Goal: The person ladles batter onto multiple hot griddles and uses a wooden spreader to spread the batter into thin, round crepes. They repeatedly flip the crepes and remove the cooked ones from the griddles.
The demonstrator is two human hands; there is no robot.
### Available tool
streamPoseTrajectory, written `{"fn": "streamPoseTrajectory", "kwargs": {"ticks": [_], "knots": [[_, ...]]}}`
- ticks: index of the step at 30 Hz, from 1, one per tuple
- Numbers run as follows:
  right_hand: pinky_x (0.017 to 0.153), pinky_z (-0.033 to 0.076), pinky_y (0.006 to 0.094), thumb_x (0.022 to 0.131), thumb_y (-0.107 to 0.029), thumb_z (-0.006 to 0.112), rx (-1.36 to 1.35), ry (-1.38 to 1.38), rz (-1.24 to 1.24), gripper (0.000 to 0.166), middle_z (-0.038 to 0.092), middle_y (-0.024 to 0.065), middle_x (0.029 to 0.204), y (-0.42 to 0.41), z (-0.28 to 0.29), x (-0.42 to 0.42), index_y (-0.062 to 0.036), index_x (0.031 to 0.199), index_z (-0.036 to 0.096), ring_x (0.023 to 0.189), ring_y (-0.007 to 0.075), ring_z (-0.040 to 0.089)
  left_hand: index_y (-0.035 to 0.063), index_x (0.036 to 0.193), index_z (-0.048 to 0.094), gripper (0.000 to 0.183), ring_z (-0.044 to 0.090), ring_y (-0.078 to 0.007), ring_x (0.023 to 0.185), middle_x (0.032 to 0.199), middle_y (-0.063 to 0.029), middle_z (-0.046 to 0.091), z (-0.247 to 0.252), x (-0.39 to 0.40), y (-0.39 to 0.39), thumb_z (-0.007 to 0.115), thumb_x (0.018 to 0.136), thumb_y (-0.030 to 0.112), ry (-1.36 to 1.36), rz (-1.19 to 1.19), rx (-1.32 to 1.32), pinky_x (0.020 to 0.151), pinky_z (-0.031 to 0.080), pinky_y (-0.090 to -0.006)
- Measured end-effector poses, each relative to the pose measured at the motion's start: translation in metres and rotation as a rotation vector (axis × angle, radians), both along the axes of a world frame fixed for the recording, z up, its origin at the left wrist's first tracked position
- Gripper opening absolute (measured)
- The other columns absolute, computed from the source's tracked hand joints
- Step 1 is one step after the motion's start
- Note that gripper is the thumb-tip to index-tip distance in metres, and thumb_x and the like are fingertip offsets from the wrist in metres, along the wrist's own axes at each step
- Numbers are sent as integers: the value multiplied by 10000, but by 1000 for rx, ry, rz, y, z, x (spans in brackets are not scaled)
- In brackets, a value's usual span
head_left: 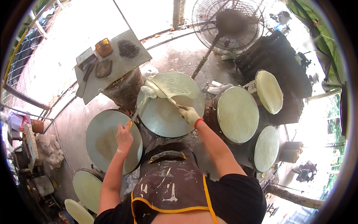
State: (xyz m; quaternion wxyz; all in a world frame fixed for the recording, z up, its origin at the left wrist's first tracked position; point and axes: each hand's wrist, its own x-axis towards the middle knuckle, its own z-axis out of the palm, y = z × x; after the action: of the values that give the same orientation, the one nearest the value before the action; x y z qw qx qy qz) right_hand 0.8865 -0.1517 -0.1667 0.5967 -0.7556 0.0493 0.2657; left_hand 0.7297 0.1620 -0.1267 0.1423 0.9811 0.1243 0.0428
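Note:
My left hand (124,135), bare, grips the yellow handle of a ladle (148,91), whose bowl rests at the left side of a round griddle (170,123). In my right hand (190,114), which wears a light glove with a red band at the wrist, is a long thin spreader (170,101). Its far part lies along the edge of pale batter (176,84), which covers the far part of the griddle. A thick fold of batter gathers beside the ladle. The near part of the griddle's surface shows bare.
A second round griddle (114,142) stands at left. Batter-covered discs (237,114) stand at right and more at lower left. A small table (123,42) holds a scraper and several blocks. Beyond the griddle stands a large fan (228,26), near dark corrugated sheets (272,70).

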Motion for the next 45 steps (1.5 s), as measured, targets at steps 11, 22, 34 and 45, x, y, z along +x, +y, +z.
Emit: {"fn": "streamPoseTrajectory", "kwargs": {"ticks": [11,22,34,45], "knots": [[598,447,240,854,-254,571,-59,43,157,369,642,44,816,-40,-9,30,-29,1145,597,655,105,552,-6,1137,540,338,512,-188,636,754,-78,499,-30,-44,-22,567,809,70,-404,86,-607,589,440,-304],[407,318,213,820,-238,607,40,176,258,321,549,-36,651,-61,3,66,-77,1097,635,469,47,418,31,975,484,113,361,-49,388,557,21,402,33,-40,-82,488,910,124,-389,556,-1481,355,307,-207],[393,313,234,815,-236,631,102,222,165,305,557,-11,651,-81,15,102,-36,1045,636,455,61,431,21,1065,473,256,551,-424,717,731,-190,564,-23,-110,-181,529,829,103,-5,375,-301,619,442,-472],[368,313,213,837,-208,613,67,271,320,261,534,-24,634,-92,-75,114,-99,1073,636,454,63,423,35,1098,469,281,574,-391,762,880,-208,577,-9,-168,-237,525,835,118,125,369,-207,619,452,-465]]}}
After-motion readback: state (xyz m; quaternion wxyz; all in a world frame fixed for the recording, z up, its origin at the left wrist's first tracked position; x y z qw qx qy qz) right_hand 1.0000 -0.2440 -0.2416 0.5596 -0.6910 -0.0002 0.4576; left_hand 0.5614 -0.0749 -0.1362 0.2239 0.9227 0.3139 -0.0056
